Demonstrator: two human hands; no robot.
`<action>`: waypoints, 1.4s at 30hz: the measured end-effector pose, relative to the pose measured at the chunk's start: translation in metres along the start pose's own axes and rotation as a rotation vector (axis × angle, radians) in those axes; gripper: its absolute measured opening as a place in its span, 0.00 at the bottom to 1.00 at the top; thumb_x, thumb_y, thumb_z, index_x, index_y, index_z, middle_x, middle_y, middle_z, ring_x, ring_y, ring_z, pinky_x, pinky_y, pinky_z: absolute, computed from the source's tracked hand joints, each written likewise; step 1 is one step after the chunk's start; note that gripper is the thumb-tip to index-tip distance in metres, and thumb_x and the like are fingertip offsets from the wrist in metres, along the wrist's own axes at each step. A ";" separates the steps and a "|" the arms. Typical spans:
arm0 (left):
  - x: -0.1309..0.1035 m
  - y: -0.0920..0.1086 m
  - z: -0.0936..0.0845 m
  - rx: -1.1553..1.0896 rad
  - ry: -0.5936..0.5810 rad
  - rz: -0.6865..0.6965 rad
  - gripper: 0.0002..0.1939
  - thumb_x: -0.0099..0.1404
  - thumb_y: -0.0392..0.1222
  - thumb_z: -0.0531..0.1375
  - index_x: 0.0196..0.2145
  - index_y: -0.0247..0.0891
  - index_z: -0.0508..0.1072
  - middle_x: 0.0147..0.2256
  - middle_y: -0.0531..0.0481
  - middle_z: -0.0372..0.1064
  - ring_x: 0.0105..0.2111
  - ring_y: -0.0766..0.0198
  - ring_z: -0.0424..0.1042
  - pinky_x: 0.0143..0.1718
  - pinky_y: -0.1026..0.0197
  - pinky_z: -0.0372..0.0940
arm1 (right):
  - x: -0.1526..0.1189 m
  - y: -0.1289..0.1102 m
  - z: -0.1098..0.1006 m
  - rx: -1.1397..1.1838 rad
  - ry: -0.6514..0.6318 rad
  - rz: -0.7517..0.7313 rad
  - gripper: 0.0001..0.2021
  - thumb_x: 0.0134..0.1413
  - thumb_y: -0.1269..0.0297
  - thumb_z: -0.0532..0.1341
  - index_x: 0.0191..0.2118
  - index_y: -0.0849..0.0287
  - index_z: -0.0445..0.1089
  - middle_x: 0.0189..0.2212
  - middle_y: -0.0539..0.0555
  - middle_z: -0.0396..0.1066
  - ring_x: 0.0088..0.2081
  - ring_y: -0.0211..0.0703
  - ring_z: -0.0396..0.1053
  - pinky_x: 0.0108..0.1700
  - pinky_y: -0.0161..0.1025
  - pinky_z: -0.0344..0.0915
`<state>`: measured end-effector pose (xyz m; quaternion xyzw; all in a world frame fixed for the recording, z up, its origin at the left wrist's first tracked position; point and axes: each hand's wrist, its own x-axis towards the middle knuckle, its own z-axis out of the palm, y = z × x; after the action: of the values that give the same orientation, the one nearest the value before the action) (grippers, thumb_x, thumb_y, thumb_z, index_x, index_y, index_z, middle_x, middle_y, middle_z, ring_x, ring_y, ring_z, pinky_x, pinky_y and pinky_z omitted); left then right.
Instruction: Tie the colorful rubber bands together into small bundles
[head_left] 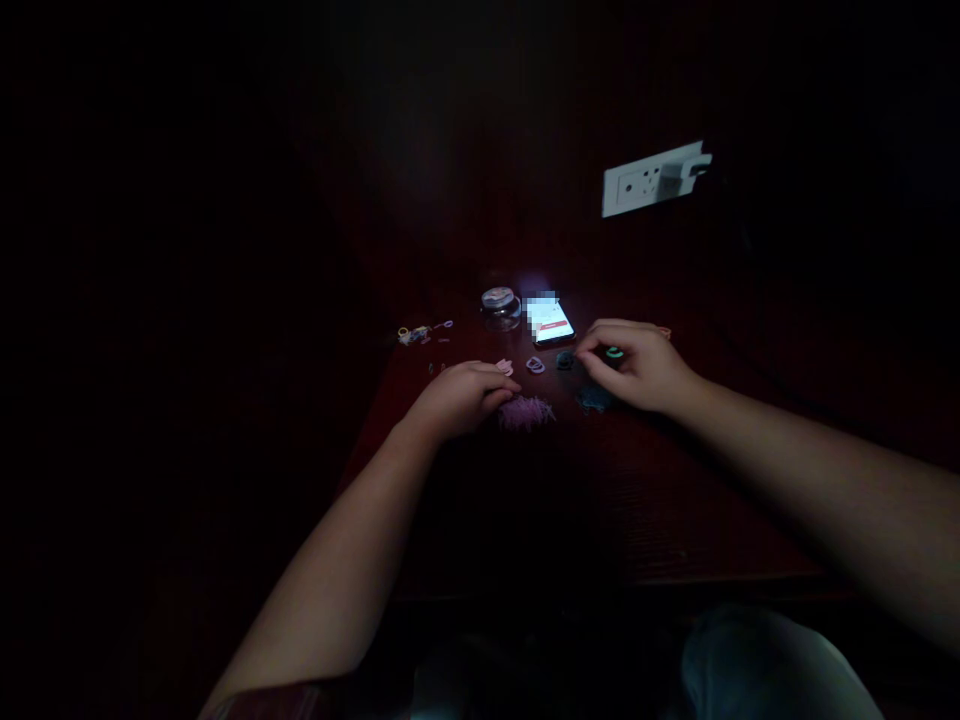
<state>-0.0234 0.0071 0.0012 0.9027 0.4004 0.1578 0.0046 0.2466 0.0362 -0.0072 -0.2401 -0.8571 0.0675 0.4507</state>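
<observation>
My left hand (463, 398) rests at the left edge of a pile of small purple bands (527, 412), its thumb and fingers drawn together; whatever lies between them is too small to make out. A few pink bands (505, 367) lie just beyond its fingertips. My right hand (637, 362) is in a pinch beside a small group of dark bands (565, 360), and I cannot see what it holds. Below it sits a blue-teal pile (594, 399), partly covered. Between the hands are several lilac bands (535, 366). A green band (615, 352) shows behind the right fingers.
A lit phone (551, 321) lies behind the bands, beside a round clear jar with a lid (500, 303). Mixed coloured bands (420, 335) lie at the table's far left. A wall socket (652, 182) with a plug is at upper right. The surroundings are very dark.
</observation>
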 end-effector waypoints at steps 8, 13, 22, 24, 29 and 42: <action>-0.033 -0.074 -0.008 0.152 0.155 -0.815 0.15 0.68 0.39 0.54 0.48 0.39 0.76 0.48 0.43 0.75 0.47 0.53 0.74 0.53 0.54 0.66 | -0.002 0.003 -0.001 -0.006 -0.008 0.024 0.06 0.58 0.67 0.59 0.31 0.59 0.71 0.28 0.53 0.71 0.31 0.43 0.69 0.34 0.40 0.64; -0.047 -0.108 0.003 0.140 0.135 -0.856 0.18 0.65 0.38 0.57 0.51 0.35 0.74 0.50 0.41 0.73 0.48 0.57 0.74 0.54 0.60 0.65 | -0.002 0.006 0.000 0.007 -0.006 0.022 0.06 0.59 0.66 0.59 0.31 0.58 0.71 0.28 0.53 0.71 0.30 0.44 0.69 0.33 0.40 0.64; -0.032 -0.104 0.015 0.114 0.170 -0.696 0.17 0.64 0.46 0.59 0.49 0.41 0.77 0.49 0.43 0.72 0.50 0.56 0.70 0.59 0.54 0.61 | -0.003 0.008 0.000 0.024 -0.007 0.047 0.06 0.58 0.65 0.60 0.32 0.57 0.72 0.28 0.54 0.72 0.30 0.44 0.70 0.33 0.42 0.66; -0.031 -0.103 0.014 0.110 0.171 -0.674 0.15 0.64 0.45 0.60 0.46 0.41 0.78 0.47 0.45 0.73 0.50 0.56 0.70 0.59 0.53 0.61 | -0.004 0.009 0.000 0.022 -0.003 0.055 0.06 0.58 0.64 0.60 0.32 0.57 0.72 0.28 0.53 0.72 0.30 0.44 0.70 0.32 0.41 0.66; -0.032 -0.105 0.012 0.093 0.172 -0.651 0.09 0.63 0.41 0.61 0.38 0.40 0.80 0.42 0.47 0.76 0.45 0.58 0.73 0.55 0.56 0.64 | -0.004 0.010 -0.001 0.020 0.012 0.065 0.06 0.58 0.65 0.60 0.31 0.58 0.72 0.28 0.53 0.72 0.30 0.44 0.70 0.33 0.41 0.65; -0.033 -0.105 0.007 0.126 0.251 -0.733 0.12 0.68 0.39 0.52 0.40 0.38 0.74 0.43 0.44 0.74 0.43 0.58 0.73 0.50 0.57 0.66 | -0.003 0.014 -0.003 0.004 0.067 0.091 0.06 0.57 0.64 0.60 0.31 0.57 0.72 0.28 0.54 0.72 0.31 0.45 0.70 0.34 0.42 0.66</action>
<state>-0.1180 0.0552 -0.0285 0.6719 0.7027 0.2301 -0.0437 0.2552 0.0464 -0.0121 -0.2798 -0.8297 0.0816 0.4760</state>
